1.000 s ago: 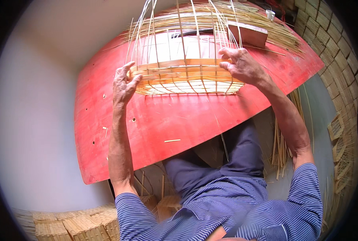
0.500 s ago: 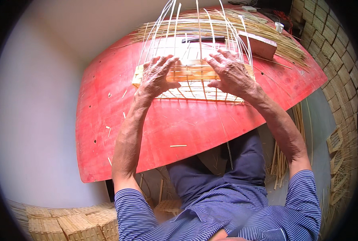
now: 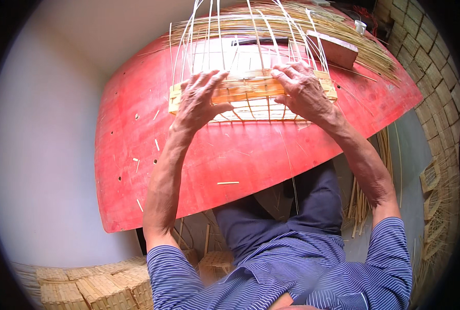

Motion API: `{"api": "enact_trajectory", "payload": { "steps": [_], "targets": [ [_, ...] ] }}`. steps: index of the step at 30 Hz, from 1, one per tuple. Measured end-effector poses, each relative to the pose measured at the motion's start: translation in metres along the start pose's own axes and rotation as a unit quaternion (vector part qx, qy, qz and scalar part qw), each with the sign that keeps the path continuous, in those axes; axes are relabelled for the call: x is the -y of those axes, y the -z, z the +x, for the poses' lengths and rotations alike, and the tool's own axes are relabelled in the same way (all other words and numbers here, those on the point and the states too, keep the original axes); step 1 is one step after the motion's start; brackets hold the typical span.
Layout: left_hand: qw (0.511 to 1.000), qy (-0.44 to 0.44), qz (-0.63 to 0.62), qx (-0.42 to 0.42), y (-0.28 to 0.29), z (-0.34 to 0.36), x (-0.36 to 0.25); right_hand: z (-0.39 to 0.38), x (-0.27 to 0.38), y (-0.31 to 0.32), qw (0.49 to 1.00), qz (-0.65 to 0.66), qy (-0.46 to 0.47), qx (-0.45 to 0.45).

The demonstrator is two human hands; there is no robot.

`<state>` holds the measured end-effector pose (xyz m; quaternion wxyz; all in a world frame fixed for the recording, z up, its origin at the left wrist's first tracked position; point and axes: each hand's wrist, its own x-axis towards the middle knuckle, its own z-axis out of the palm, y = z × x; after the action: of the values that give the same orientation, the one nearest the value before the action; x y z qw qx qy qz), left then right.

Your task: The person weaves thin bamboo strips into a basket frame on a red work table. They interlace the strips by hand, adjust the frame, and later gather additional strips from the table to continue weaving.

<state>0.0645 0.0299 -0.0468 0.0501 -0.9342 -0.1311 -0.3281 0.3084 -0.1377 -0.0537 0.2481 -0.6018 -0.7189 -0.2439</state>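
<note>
A half-woven bamboo basket (image 3: 248,92) lies on the red table, its near wall an open grid with a band of close-woven strips along the top. Long pale upright strips (image 3: 219,44) rise from it and lean toward the far side. My left hand (image 3: 201,99) grips the left part of the near wall, fingers over the woven band and thumb low on the near face. Toward the right end, my right hand (image 3: 306,94) grips the same wall in a like way. The fingertips are partly hidden behind the band.
Behind the basket lie a dark flat bar (image 3: 258,41), a reddish block (image 3: 333,50) and a heap of bamboo strips (image 3: 374,62). A white cup (image 3: 360,27) stands at the back right. Short offcuts dot the red table (image 3: 230,155). Woven pieces (image 3: 85,287) sit at lower left.
The basket has turned slightly, its right end now showing past my right hand. That hand has shifted a little to the right; my left hand keeps nearly the same place.
</note>
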Motion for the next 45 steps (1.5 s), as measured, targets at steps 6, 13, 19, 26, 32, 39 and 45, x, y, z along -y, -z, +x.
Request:
{"api": "enact_trajectory", "payload": {
  "steps": [6,13,19,26,32,39,45],
  "targets": [
    [0.95,0.28,-0.09,-0.108,0.031,-0.063,0.036,-0.056,-0.004,0.03,1.0,-0.011,-0.013,-0.005],
    [0.828,0.304,-0.455,0.119,0.017,-0.081,0.036,-0.085,-0.012,0.058,0.998,-0.048,-0.029,0.015],
    [0.801,0.33,-0.454,0.207,0.051,-0.116,0.029,-0.074,0.024,0.043,0.997,0.024,-0.059,0.044],
    [0.73,0.269,-0.579,0.244,0.019,-0.128,0.036,-0.067,0.025,0.007,0.981,-0.019,-0.166,-0.099],
    [0.756,0.238,-0.556,0.25,0.025,-0.132,0.002,-0.076,0.049,0.036,0.87,0.043,-0.453,-0.19],
    [0.867,0.161,-0.416,0.22,-0.001,-0.157,-0.071,-0.18,0.038,0.03,0.813,-0.067,-0.522,-0.249],
    [0.926,0.06,-0.3,0.221,-0.028,-0.15,-0.136,-0.188,0.086,0.025,0.63,0.364,-0.657,-0.198]
  ]
}}
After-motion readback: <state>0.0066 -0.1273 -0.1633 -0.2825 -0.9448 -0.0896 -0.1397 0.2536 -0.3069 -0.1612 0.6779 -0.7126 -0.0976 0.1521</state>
